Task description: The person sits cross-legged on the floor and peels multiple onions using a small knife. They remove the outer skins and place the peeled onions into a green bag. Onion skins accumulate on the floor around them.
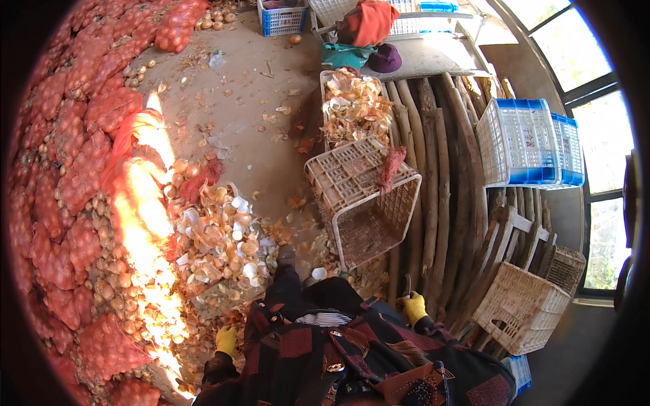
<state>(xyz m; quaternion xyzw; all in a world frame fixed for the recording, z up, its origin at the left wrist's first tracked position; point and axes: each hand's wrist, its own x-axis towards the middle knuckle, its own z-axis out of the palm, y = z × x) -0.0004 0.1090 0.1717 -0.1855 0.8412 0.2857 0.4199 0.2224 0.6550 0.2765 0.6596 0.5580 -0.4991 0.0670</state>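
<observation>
My left hand (226, 340), in a yellow glove, hangs low at my side above loose onion skins. Its fingers look bent, and whether anything is in them cannot be made out. My right hand (414, 307), gloved in yellow too, is closed around a small tool with a curved dark tip (408, 284). It is close to the wooden poles. Ahead of my feet, a heap of onion peels (223, 228) overfills a crate on the floor. A dirty plastic crate (363, 198) lies tipped with its opening towards me, a red mesh scrap (392, 169) on it.
Red mesh sacks of onions (84, 177) pile up on the left, with loose onions (109, 276) beside them. Another crate holds peels (355, 106). Wooden poles (429, 167) form a rack under blue-and-white crates (525, 142) and a beige crate (520, 309) by the windows.
</observation>
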